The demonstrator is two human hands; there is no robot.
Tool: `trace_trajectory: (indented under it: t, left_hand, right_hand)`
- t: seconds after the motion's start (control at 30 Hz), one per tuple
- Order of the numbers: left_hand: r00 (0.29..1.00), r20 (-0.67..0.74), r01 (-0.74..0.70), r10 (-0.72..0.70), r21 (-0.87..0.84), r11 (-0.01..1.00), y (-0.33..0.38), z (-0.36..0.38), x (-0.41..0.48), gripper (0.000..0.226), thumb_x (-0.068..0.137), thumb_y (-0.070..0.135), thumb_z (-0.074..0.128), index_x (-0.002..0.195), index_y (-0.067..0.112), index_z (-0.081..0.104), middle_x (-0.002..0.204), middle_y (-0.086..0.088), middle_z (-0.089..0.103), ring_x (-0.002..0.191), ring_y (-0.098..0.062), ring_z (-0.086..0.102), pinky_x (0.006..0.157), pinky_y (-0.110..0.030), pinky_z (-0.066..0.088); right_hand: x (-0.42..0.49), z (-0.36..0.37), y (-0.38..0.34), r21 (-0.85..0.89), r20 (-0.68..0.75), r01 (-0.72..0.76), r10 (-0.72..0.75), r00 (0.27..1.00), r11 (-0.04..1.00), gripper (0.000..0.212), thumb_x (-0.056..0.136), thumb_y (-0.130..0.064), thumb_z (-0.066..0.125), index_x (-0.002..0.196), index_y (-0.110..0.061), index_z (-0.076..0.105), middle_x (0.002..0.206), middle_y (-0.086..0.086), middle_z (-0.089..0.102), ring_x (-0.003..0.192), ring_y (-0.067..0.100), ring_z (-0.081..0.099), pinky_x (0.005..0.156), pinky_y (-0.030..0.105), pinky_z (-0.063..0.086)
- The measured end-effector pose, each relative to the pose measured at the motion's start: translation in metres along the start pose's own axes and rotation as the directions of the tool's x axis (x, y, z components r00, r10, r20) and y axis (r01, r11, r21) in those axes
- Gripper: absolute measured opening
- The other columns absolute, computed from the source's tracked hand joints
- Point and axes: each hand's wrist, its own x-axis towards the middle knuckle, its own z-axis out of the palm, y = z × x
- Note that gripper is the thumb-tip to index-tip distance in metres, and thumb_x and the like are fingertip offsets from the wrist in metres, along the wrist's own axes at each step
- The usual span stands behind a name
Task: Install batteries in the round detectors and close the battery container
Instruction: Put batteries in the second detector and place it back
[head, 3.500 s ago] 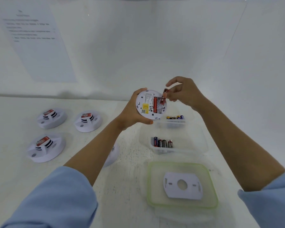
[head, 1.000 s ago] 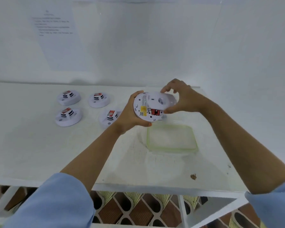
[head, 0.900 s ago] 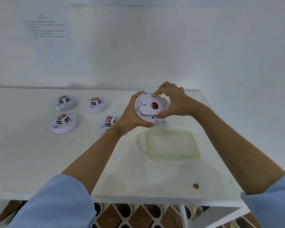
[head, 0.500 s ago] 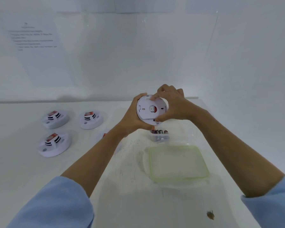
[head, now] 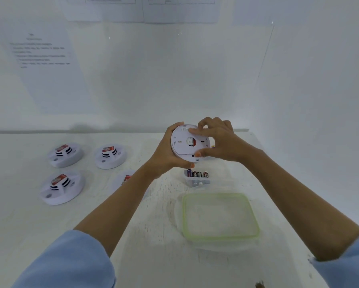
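Head view: the left hand (head: 164,156) is gripping the round detector (head: 181,145) above the counter (head: 29,225), bracing it. The right hand (head: 222,142) is curling its fingers (head: 197,132) round the rim, probably to twist the back shut.

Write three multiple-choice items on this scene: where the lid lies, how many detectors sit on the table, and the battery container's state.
1. The green-rimmed lid lies: A) on the battery container; B) flat on the table, nearer the person than the container; C) in the right hand.
2. Detectors resting on the table: A) two; B) four; C) six.
3. The battery container is: A) open; B) closed; C) empty.
Answers: 1 B, the lid lies on the tabletop, not on the container. 2 B, three show fully, a fourth partly behind the left forearm. 3 A, batteries show through its uncovered top.
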Motion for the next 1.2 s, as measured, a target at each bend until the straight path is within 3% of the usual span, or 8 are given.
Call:
trace_trajectory:
  t: [0.33, 0.5, 0.7, 0.87, 0.93, 1.03, 1.13, 1.2]
  left_hand:
    - [0.979, -0.182, -0.073, 0.091, 0.103, 0.992, 0.004, 0.012, 0.002, 0.099, 0.047, 0.006, 0.082, 0.131, 0.018, 0.031, 0.124, 0.006, 0.047, 0.114, -0.010, 0.050, 0.090, -0.021, 0.050]
    - [0.985, -0.161, 0.020, 0.064, 0.475, 0.880, 0.012, 0.005, 0.007, 0.099, 0.049, 0.048, 0.076, 0.133, 0.012, 0.039, 0.127, -0.001, 0.049, 0.117, -0.015, 0.048, 0.101, -0.027, 0.042]
    - [0.966, -0.178, -0.010, 0.188, 0.700, 0.714, 0.035, -0.003, -0.014, 0.105, 0.060, 0.015, 0.082, 0.144, 0.017, 0.020, 0.119, -0.005, 0.041, 0.094, -0.018, 0.050, 0.069, -0.025, 0.046]
    - [0.964, -0.148, -0.035, 0.223, 0.757, 0.653, 0.034, -0.023, -0.028, 0.104, 0.060, 0.018, 0.084, 0.144, 0.015, 0.022, 0.122, -0.012, 0.044, 0.102, -0.023, 0.049, 0.078, -0.032, 0.048]
    - [0.965, -0.136, -0.046, 0.222, 0.750, 0.659, 0.032, -0.035, -0.032, 0.104, 0.059, 0.018, 0.086, 0.143, 0.017, 0.024, 0.122, -0.007, 0.045, 0.102, -0.017, 0.041, 0.087, -0.030, 0.039]
    - [0.985, -0.102, -0.035, 0.136, 0.660, 0.750, 0.020, -0.059, -0.037, 0.104, 0.061, 0.015, 0.085, 0.143, 0.025, 0.021, 0.121, 0.006, 0.035, 0.108, -0.009, 0.032, 0.099, -0.032, 0.034]
    - [0.971, -0.183, 0.183, -0.151, 0.174, 0.968, 0.007, -0.087, -0.043, 0.085, 0.081, 0.016, 0.071, 0.142, 0.037, 0.016, 0.138, 0.001, 0.028, 0.127, -0.015, 0.030, 0.100, -0.028, 0.033]
    - [0.914, -0.156, 0.350, -0.374, -0.160, 0.923, -0.001, -0.105, -0.041, 0.064, 0.092, 0.017, 0.055, 0.141, 0.039, 0.020, 0.138, -0.005, 0.038, 0.122, -0.027, 0.045, 0.100, -0.034, 0.038]
  right_hand:
    - [0.003, 0.015, 0.003, 0.146, -0.045, -0.036, 0.043, 0.998, 0.989, 0.057, 0.084, -0.028, 0.064, 0.136, -0.019, 0.043, 0.123, 0.007, 0.040, 0.114, 0.018, 0.035, 0.095, 0.022, 0.016]
    - [0.003, 0.014, -0.017, 0.445, 0.046, -0.114, 0.104, 0.994, 0.888, 0.051, 0.091, -0.030, 0.052, 0.139, -0.019, 0.038, 0.128, 0.002, 0.046, 0.113, 0.008, 0.040, 0.103, 0.024, 0.036]
    - [0.018, 0.034, -0.047, 0.720, 0.007, -0.158, 0.220, 0.975, 0.676, 0.067, 0.080, -0.018, 0.069, 0.136, -0.018, 0.033, 0.137, 0.003, 0.044, 0.121, 0.018, 0.049, 0.099, 0.034, 0.046]
    - [0.029, 0.049, -0.072, 0.815, -0.037, -0.137, 0.287, 0.957, 0.564, 0.066, 0.079, -0.007, 0.067, 0.133, -0.018, 0.030, 0.118, 0.005, 0.051, 0.100, 0.018, 0.058, 0.075, 0.025, 0.055]
    - [0.037, 0.061, -0.080, 0.864, -0.033, -0.165, 0.381, 0.924, 0.476, 0.058, 0.081, -0.005, 0.063, 0.131, -0.017, 0.036, 0.117, 0.012, 0.055, 0.093, 0.021, 0.060, 0.072, 0.032, 0.056]
    - [0.050, 0.075, -0.091, 0.965, 0.065, -0.186, 0.517, 0.854, 0.186, 0.045, 0.084, 0.003, 0.051, 0.126, -0.015, 0.045, 0.114, 0.017, 0.057, 0.090, 0.026, 0.059, 0.068, 0.038, 0.055]
    - [0.065, 0.090, -0.093, 0.984, 0.166, -0.169, 0.588, 0.791, -0.051, 0.048, 0.081, 0.005, 0.045, 0.124, -0.015, 0.052, 0.110, 0.011, 0.058, 0.090, 0.025, 0.059, 0.063, 0.032, 0.053]
    - [0.073, 0.101, -0.091, 0.975, 0.218, -0.147, 0.576, 0.788, -0.168, 0.052, 0.075, 0.004, 0.047, 0.124, -0.012, 0.053, 0.119, 0.014, 0.058, 0.097, 0.030, 0.057, 0.067, 0.034, 0.052]
